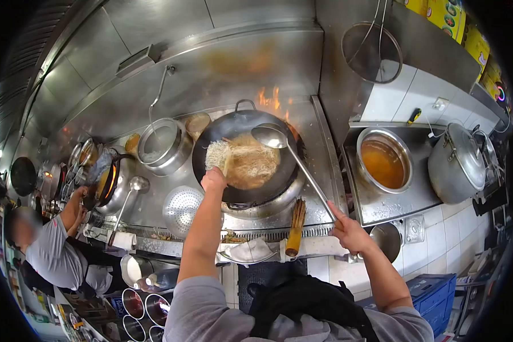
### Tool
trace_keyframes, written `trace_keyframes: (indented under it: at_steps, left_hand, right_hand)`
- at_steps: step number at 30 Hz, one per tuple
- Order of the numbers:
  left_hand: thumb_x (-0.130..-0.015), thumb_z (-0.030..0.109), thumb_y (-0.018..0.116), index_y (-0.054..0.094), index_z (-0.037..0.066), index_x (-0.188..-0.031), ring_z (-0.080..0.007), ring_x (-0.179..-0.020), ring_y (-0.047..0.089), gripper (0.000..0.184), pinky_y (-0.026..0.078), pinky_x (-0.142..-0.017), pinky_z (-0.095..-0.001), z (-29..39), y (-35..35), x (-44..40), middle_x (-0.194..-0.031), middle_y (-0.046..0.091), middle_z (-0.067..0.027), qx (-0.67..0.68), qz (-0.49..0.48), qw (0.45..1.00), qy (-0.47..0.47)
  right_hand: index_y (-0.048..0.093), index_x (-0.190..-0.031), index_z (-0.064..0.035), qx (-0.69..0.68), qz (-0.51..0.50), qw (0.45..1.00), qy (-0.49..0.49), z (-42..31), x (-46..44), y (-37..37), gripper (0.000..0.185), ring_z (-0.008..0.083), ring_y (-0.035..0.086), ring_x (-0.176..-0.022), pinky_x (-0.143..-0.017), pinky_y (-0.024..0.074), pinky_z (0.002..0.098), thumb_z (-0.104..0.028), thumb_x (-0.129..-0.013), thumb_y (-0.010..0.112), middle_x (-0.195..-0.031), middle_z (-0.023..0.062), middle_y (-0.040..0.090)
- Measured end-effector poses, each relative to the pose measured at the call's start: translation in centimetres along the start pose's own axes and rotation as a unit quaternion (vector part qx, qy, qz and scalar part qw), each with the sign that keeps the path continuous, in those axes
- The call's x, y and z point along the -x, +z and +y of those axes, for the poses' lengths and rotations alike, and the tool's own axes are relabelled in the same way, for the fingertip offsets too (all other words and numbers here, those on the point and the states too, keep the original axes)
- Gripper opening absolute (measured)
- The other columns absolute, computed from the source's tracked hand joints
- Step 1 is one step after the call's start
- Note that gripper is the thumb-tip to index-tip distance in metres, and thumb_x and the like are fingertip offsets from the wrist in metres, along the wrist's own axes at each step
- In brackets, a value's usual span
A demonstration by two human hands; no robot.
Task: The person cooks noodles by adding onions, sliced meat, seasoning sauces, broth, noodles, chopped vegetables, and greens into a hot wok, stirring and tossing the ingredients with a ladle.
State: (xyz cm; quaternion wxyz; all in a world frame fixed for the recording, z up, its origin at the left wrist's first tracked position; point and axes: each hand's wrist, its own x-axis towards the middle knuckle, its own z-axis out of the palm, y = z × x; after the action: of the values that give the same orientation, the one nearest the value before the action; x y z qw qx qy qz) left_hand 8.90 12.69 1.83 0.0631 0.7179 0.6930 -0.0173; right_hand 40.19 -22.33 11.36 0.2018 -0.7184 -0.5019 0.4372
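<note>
My left hand point(214, 179) grips a pale block of dried noodles point(217, 154) over the left side of a large black wok point(278, 185). Below it, noodles in brownish bubbling liquid point(253, 165) fill the middle of the wok. My right hand point(349, 230) is closed around the long handle of a metal ladle point(269, 136), whose bowl hangs above the wok's upper right part. Orange flames point(271, 100) rise behind the wok's far rim. Steam drifts over the food.
A perforated skimmer point(183, 208) and a lidded pot point(164, 145) are left of the wok. A bamboo brush point(295, 228) lies at the front edge. On the right stand a pot of amber liquid point(383, 165) and a tall lidded pot point(457, 164). A co-worker point(60, 251) works at the left.
</note>
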Motion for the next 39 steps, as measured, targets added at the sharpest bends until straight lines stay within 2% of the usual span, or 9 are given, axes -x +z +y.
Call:
trace_keyframes:
  at_steps: [2, 5, 8, 13, 15, 18, 23, 31, 39]
  left_hand:
    - [-0.087, 0.018, 0.055, 0.069, 0.0, -0.105, -0.0399, -0.106, 0.066, 0.029, 0.052, -0.093, -0.0457, 0.1, -4.1, 2.4, -0.113, 0.067, -0.0263, 0.087, -0.014, 0.996, -0.024]
    - [-0.087, 0.018, 0.054, 0.069, 0.0, -0.106, -0.0391, -0.105, 0.067, 0.03, 0.053, -0.092, -0.046, -0.3, -3.4, 1.9, -0.112, 0.067, -0.0266, 0.153, 0.019, 0.987, -0.054]
    - [-0.087, 0.031, 0.062, 0.069, 0.003, -0.106, -0.0373, -0.104, 0.067, 0.035, 0.053, -0.09, -0.0449, 0.5, -0.8, 0.4, -0.106, 0.069, -0.0242, 0.17, 0.017, 0.985, 0.021]
    - [-0.089, 0.031, 0.062, 0.067, 0.005, -0.093, -0.0383, -0.094, 0.067, 0.027, 0.053, -0.083, -0.0485, 1.0, -1.2, 8.8, -0.098, 0.07, -0.0206, 0.279, 0.055, 0.953, 0.106]
    - [-0.089, 0.026, 0.06, 0.063, 0.008, -0.088, -0.0358, -0.089, 0.067, 0.018, 0.05, -0.081, -0.0496, 0.4, 3.3, 12.4, -0.091, 0.07, -0.0149, 0.275, 0.046, 0.94, 0.197]
    - [-0.089, 0.021, 0.057, 0.061, 0.012, -0.09, -0.0317, -0.09, 0.065, 0.01, 0.046, -0.082, -0.0466, -0.6, 3.4, 15.3, -0.088, 0.068, -0.011, 0.244, 0.191, 0.903, 0.296]
    - [-0.09, 0.018, 0.053, 0.06, 0.013, -0.092, -0.0292, -0.094, 0.064, 0.008, 0.042, -0.085, -0.0439, -1.0, 3.2, 14.5, -0.09, 0.067, -0.0102, 0.239, 0.118, 0.925, 0.272]
    - [-0.088, 0.016, 0.053, 0.062, 0.013, -0.093, -0.0299, -0.098, 0.064, 0.01, 0.042, -0.087, -0.0442, -1.8, 3.6, 13.7, -0.097, 0.069, -0.0103, 0.239, 0.066, 0.928, 0.278]
    - [-0.088, 0.016, 0.058, 0.065, 0.013, -0.094, -0.0316, -0.095, 0.064, 0.01, 0.045, -0.088, -0.0462, -2.5, 4.1, 13.4, -0.094, 0.069, -0.0112, 0.253, 0.069, 0.92, 0.29]
  right_hand:
    - [0.015, -0.157, -0.0298, -0.008, 0.009, 1.0, -0.019, -0.1, 0.1, -0.4, 0.081, 0.0251, 0.05, -0.064, -0.07, 0.0477, 0.0373, -0.005, -0.091, 0.055, -0.068, 0.0113, 0.047]
    - [0.014, -0.157, -0.0314, -0.031, 0.017, 0.999, -0.023, -2.3, -0.5, -0.3, 0.082, 0.0226, 0.049, -0.058, -0.06, 0.0479, 0.0356, -0.005, -0.091, 0.054, -0.068, 0.0088, 0.049]
    - [0.013, -0.157, -0.0344, -0.051, 0.006, 0.999, 0.01, -4.4, -1.2, 1.1, 0.081, 0.0215, 0.05, -0.053, -0.048, 0.0481, 0.0347, -0.005, -0.092, 0.052, -0.072, 0.0075, 0.056]
    - [0.008, -0.156, -0.0352, 0.142, 0.004, 0.986, -0.084, -2.2, -5.6, 5.3, 0.086, 0.0373, 0.067, -0.073, -0.075, 0.0537, 0.0442, -0.009, -0.089, 0.055, -0.095, 0.0277, 0.067]
    - [0.005, -0.156, -0.0353, 0.172, -0.051, 0.983, 0.035, -3.2, -5.3, 6.4, 0.087, 0.0386, 0.067, -0.077, -0.077, 0.0538, 0.0461, -0.011, -0.089, 0.056, -0.093, 0.0275, 0.067]
    - [0.006, -0.156, -0.0318, 0.257, 0.006, 0.965, -0.055, -4.3, -6.4, 5.7, 0.085, 0.0432, 0.065, -0.087, -0.082, 0.0512, 0.0502, -0.013, -0.089, 0.055, -0.098, 0.028, 0.067]
    - [0.008, -0.157, -0.0305, 0.375, 0.075, 0.921, -0.074, -10.2, -8.9, 6.6, 0.083, 0.0439, 0.065, -0.094, -0.085, 0.0503, 0.0523, -0.01, -0.088, 0.05, -0.104, 0.0277, 0.066]
    - [0.006, -0.154, -0.0436, 0.573, 0.0, 0.82, -0.002, -11.6, -5.7, 1.0, 0.09, 0.0325, 0.07, -0.095, -0.084, 0.0557, 0.0474, 0.0, -0.087, 0.048, -0.108, 0.0202, 0.068]
    - [0.008, -0.155, -0.0422, 0.482, 0.073, 0.873, -0.001, -7.2, -8.0, 8.5, 0.088, 0.0337, 0.069, -0.098, -0.084, 0.0557, 0.0482, 0.0, -0.088, 0.047, -0.112, 0.0187, 0.067]
